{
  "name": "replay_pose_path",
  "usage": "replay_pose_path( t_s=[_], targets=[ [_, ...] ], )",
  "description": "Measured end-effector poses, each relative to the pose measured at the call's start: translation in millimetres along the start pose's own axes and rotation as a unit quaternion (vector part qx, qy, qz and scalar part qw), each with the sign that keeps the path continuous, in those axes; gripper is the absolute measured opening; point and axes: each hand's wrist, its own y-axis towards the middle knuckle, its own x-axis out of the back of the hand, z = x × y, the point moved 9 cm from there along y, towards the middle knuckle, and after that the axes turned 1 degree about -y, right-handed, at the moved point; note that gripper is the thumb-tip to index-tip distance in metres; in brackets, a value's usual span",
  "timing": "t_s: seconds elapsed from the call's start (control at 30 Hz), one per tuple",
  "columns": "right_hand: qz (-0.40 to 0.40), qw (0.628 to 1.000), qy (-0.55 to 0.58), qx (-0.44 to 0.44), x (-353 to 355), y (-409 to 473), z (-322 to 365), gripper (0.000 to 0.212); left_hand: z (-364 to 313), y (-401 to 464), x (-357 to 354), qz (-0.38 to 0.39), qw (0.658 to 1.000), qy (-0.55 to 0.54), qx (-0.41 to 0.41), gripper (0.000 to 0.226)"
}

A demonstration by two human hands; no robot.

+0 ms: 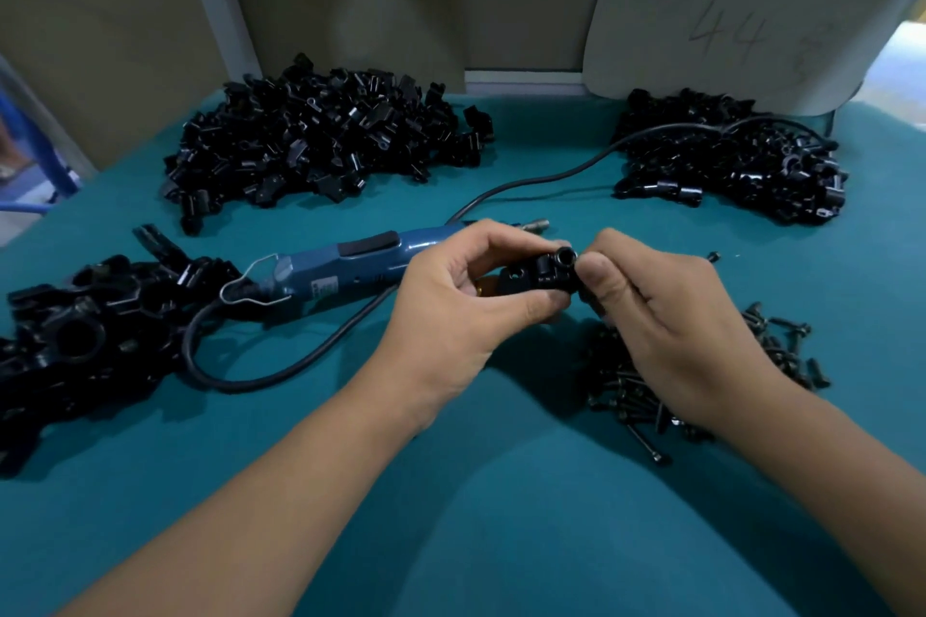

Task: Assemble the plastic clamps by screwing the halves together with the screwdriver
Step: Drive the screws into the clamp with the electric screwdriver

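**Clamp held between both hands above the teal mat**

Nearest me, a loose heap of black screws point(701, 381) lies under my right wrist. My left hand point(466, 296) curls around the black plastic clamp point(543, 273), thumb below and fingers above, while my right hand point(656, 311) pinches its right end. Just behind the clamp, the blue electric screwdriver point(351, 266) lies on the teal mat point(451, 491), its black cable point(526, 183) looping away. A pile of assembled clamps point(90, 331) sits at left. Farthest off, two heaps of clamp halves point(320, 140) point(736, 160) rest against the back.
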Motion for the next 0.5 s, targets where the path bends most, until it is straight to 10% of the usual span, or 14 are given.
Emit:
replay_pose_path(
  t_s=[0.5],
  targets=[
    [0.046, 0.999, 0.002, -0.004, -4.0, -3.0, -1.7, 0.021, -2.5, -1.6, 1.1, -0.009, 1.0, 0.0, 0.009, 0.033]
  ],
)
